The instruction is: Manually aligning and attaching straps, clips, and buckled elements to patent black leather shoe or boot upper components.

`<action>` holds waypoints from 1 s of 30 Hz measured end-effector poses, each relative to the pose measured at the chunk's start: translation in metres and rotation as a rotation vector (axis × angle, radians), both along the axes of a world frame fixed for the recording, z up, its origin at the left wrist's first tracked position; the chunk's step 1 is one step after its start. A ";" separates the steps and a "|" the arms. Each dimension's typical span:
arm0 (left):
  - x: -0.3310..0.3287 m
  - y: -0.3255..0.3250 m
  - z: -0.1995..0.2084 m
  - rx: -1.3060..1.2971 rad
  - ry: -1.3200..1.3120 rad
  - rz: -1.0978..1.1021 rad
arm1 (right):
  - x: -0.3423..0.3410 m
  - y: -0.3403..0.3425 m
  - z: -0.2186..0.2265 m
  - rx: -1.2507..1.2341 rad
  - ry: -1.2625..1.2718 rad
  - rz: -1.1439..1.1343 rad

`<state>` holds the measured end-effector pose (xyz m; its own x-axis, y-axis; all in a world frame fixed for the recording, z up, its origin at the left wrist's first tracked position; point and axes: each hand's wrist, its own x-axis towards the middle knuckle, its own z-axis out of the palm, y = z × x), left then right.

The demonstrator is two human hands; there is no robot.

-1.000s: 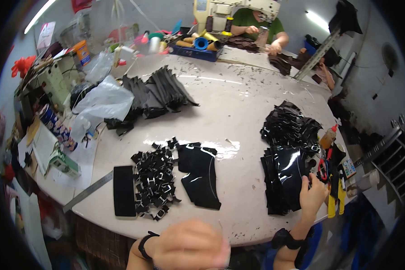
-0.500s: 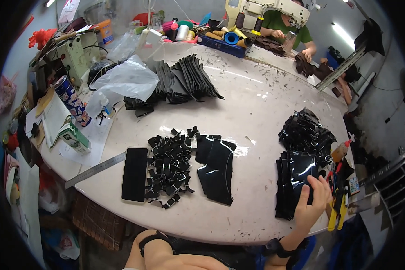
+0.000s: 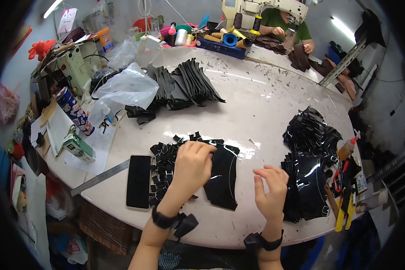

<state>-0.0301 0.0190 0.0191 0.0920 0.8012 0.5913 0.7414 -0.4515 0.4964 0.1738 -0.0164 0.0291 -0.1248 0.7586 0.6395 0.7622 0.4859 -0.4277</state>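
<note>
My left hand (image 3: 191, 164) hovers at the seam between a heap of small black buckled straps (image 3: 159, 155) and a glossy black leather panel (image 3: 225, 180). Its fingers are bent together, and anything between the fingertips is hidden. A second panel edge lies partly under that hand. My right hand (image 3: 272, 189) is open, fingers apart and holding nothing, between the loose panel and a stack of glossy black panels (image 3: 307, 180) with metal buckles at the right. Behind that stack sits a rumpled pile of black strapped pieces (image 3: 310, 130).
A phone (image 3: 138, 182) and steel ruler (image 3: 101, 177) lie left of the straps. Farther back are a row of dark cut pieces (image 3: 189, 83), a plastic bag (image 3: 128, 85) and a tray of thread spools (image 3: 222, 47). Yellow-handled tools (image 3: 345, 211) border the right edge. Another person sews beyond.
My right hand has left the panel stack and moved left. My left hand has come up from the lower edge over the straps and loose panel. The view has shifted slightly.
</note>
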 end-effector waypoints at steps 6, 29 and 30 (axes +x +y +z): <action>-0.026 0.027 -0.075 -0.148 0.337 0.294 | 0.002 0.008 -0.021 -0.055 0.026 -0.004; 0.026 -0.024 -0.018 -0.652 -0.787 -0.410 | -0.026 -0.009 -0.024 -0.145 0.345 0.178; 0.027 -0.025 -0.020 -0.607 -0.710 -0.399 | -0.026 -0.008 -0.024 -0.145 0.341 0.180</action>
<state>-0.0034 -0.0063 -0.0007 0.2040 0.9720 0.1165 0.0361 -0.1264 0.9913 0.1482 -0.0247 0.0050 -0.0635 0.8294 0.5551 0.4729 0.5148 -0.7151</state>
